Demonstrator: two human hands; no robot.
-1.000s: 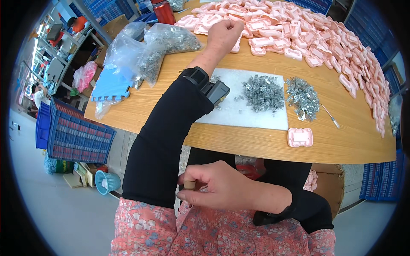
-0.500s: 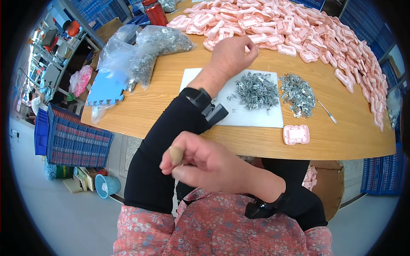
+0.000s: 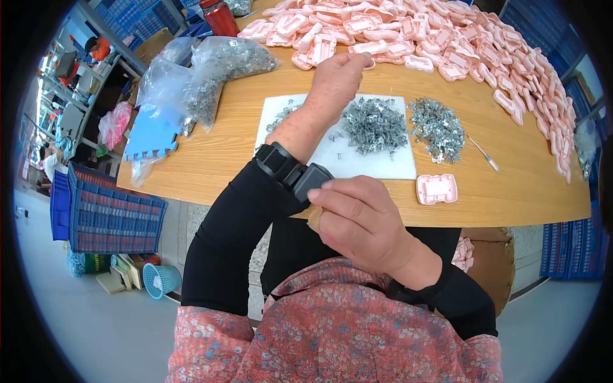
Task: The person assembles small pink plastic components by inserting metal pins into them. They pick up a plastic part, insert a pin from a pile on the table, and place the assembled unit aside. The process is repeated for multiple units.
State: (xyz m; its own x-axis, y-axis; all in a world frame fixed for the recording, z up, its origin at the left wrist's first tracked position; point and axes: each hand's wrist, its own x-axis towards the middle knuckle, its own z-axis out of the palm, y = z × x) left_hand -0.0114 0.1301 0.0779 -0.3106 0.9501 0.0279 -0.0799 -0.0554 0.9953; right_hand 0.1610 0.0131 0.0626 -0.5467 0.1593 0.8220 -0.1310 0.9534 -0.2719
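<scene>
Most of the pink plastic shells lie in a heap (image 3: pixel 440 35) beyond the white foam sheet (image 3: pixel 361 166), one shell (image 3: pixel 437 189) sits just off its near right corner, and metal clips (image 3: pixel 375 126) are piled on it and to its right, so much seems to remain, though I can't tell what is finished. My left hand (image 3: pixel 335 80) is at its far edge, fingertips drawn together near the heap, contents unclear; my right hand (image 3: pixel 373 226), off its near edge, has bunched fingers with a tan cap (image 3: pixel 315 217), worn or pinched I can't say.
</scene>
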